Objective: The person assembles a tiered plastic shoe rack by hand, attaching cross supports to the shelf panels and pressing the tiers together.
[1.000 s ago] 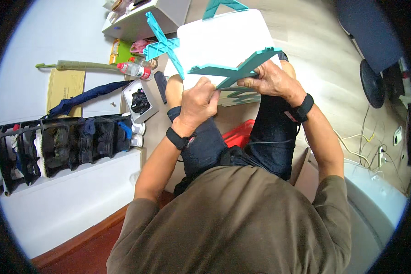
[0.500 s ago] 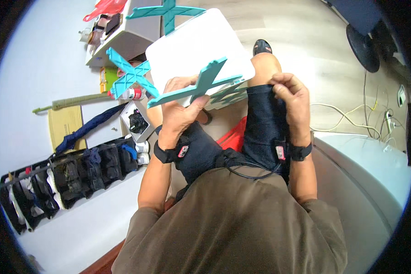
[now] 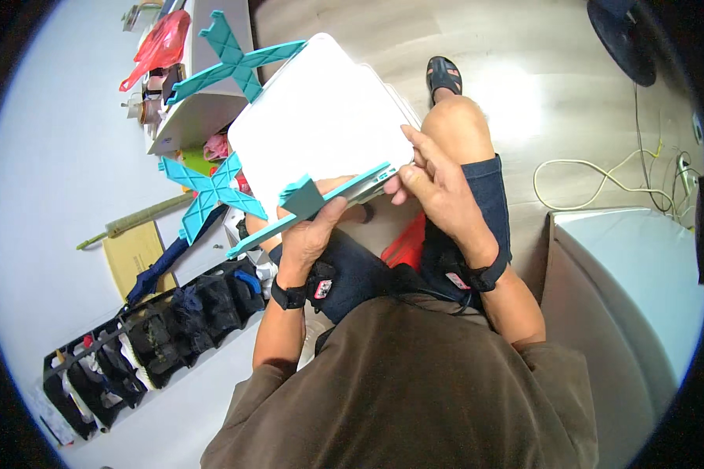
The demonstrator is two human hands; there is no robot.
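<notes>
A smooth white panel [image 3: 321, 117] lies tilted above my lap, with teal X-shaped pieces along its edges. One X-shaped piece [image 3: 231, 66] sticks out at the far left, and another [image 3: 211, 191] at the near left. My left hand [image 3: 311, 234] is closed on the nearest teal cross-shaped piece [image 3: 301, 202], thumb on its near side and fingers mostly hidden behind it. At that piece's right end, beside the panel's corner, my right hand [image 3: 442, 191] pinches with thumb and fingers; the index finger reaches up along the panel's edge.
Left on the floor are a hanging-pocket shoe organizer [image 3: 164, 336], a dark blue umbrella [image 3: 164, 262] and a cardboard piece [image 3: 137, 254]. A white cabinet [image 3: 211, 117] with a red plastic bag [image 3: 160, 47] stands far left. At right are a pale cable [image 3: 579, 162] and a light-coloured chest [image 3: 626, 258].
My right hand has come from over my right thigh to the end of the teal piece. The panel and teal pieces have turned, and my left hand keeps its hold.
</notes>
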